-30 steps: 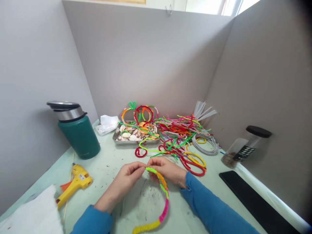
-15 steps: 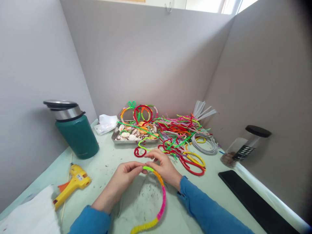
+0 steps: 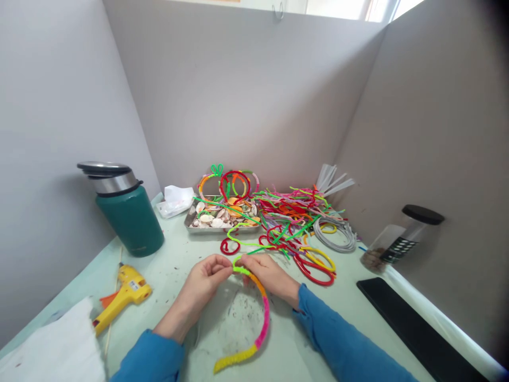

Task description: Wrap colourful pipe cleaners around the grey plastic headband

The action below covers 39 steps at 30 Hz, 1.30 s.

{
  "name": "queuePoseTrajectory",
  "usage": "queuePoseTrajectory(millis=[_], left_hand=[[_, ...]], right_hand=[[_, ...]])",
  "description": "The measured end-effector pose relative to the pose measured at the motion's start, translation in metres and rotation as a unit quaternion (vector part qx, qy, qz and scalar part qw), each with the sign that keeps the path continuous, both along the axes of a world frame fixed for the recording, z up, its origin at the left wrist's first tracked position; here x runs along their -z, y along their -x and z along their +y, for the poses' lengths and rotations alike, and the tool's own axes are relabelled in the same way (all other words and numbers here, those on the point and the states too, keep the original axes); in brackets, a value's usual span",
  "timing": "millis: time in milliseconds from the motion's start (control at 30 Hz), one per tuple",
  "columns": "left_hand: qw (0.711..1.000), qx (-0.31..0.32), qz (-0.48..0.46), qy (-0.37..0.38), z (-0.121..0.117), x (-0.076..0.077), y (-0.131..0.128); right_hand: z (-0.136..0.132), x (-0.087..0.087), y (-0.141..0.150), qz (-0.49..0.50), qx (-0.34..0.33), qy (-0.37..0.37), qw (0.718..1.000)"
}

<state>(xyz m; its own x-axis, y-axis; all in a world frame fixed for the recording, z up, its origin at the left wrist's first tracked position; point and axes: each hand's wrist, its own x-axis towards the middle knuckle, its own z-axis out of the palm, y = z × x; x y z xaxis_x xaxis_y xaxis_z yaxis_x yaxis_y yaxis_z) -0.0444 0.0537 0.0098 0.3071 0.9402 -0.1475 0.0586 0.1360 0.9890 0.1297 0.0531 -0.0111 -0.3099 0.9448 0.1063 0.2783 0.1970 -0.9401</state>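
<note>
A curved headband [image 3: 265,318] wrapped in fuzzy pipe cleaner, in yellow, pink, orange and lime bands, hangs in an open arc over the table. At its lime end, my left hand [image 3: 204,281] pinches the tip between thumb and fingers. My right hand [image 3: 270,276] grips the band just beside that, near the orange part, its fingertips partly hidden. A small loop of lime pipe cleaner [image 3: 237,261] stands up between the two hands. Beyond them lies a red pipe-cleaner spiral [image 3: 229,246].
A tray of shells [image 3: 222,229] bears finished-looking hoops [image 3: 234,172]; a pipe-cleaner heap [image 3: 286,207] lies beside it. On the left are a green bottle [image 3: 131,223], a yellow glue gun [image 3: 127,294] and a white cloth [image 3: 51,345]. A clear jar [image 3: 397,244] and black strip [image 3: 413,323] stand right.
My right hand's raised fingers have come down onto the band. A small lime loop now shows between my hands. The view has shifted slightly.
</note>
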Motion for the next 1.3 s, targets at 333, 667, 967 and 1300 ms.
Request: queuePoseTrajectory(millis=[333, 667, 967, 1300], left_hand=[[0.997, 0.071, -0.003, 0.005, -0.001, 0.006, -0.004], [0.993, 0.088, 0.078, 0.010, -0.003, 0.007, -0.002], [0.993, 0.048, 0.075, 0.076, -0.002, 0.005, -0.003], [0.995, 0.031, 0.079, 0.056, -0.002, 0.001, -0.002]], right_hand=[[0.000, -0.005, 0.006, 0.164, 0.065, 0.029, 0.984], [-0.003, -0.007, 0.008, 0.080, 0.080, -0.124, 0.986], [-0.010, -0.010, 0.003, -0.086, -0.074, -0.314, 0.943], [-0.008, -0.011, -0.001, 0.001, -0.057, -0.223, 0.973]])
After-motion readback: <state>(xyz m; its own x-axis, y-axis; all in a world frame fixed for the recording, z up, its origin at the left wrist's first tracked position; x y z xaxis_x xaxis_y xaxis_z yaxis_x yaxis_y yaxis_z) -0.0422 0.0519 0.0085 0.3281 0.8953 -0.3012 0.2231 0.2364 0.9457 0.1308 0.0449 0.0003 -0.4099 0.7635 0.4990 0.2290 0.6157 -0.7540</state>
